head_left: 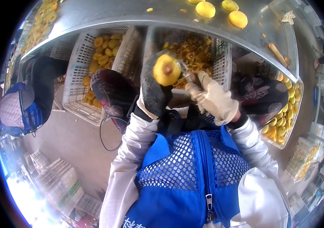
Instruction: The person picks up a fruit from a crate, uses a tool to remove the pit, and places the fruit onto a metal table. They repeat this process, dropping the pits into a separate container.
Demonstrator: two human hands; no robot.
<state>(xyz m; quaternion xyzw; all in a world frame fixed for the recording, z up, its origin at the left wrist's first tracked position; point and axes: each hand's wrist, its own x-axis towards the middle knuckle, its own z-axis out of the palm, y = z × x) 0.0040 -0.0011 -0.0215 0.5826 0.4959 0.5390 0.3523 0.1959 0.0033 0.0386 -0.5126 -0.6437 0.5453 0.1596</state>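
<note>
Above crate (224, 57), left hand (153, 89) cups yellow fruit (166, 70), brown-centred; right hand (212, 95) clasps tool (186, 73).

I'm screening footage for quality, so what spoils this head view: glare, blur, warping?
Head view: strong fisheye curving, black corners; white glare washing out the lower left; sheen on the grey metal table, shadow beneath it; the thin shiny tool in the beige-gloved right hand looks smeared; the blue mesh vest is fairly crisp.

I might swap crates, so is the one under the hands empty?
No, it's holding something: yellow-orange scraps lie heaped inside the white crate. How deep they go, I cannot tell.
</note>
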